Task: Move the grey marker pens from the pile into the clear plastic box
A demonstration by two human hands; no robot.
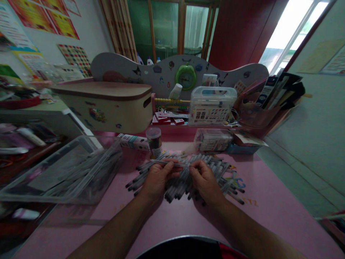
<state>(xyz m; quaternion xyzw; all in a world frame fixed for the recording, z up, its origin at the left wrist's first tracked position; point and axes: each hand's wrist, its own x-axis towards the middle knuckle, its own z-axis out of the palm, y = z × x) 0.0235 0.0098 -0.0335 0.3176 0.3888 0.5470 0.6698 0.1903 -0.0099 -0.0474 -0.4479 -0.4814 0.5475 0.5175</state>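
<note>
My left hand (159,177) pinches a slim, pale pen (168,163) that lies nearly level across its fingers. Close to the pen's right end, the thumb and fingers of my right hand (203,180) are pressed together; what they grip there is too blurred to make out. Beneath both hands spreads a heap of clear-barrelled pens (179,185) with dark ends, several of them pointing toward me. The heap rests on a pink table (185,219).
On the left stands a clear plastic bin (54,196) with more pens inside. Behind the heap are a round clear jar (154,140), a clear box (212,139) and a blue box (244,148). A lidded cream storage box (107,111) and a clear carry case (212,106) sit farther back.
</note>
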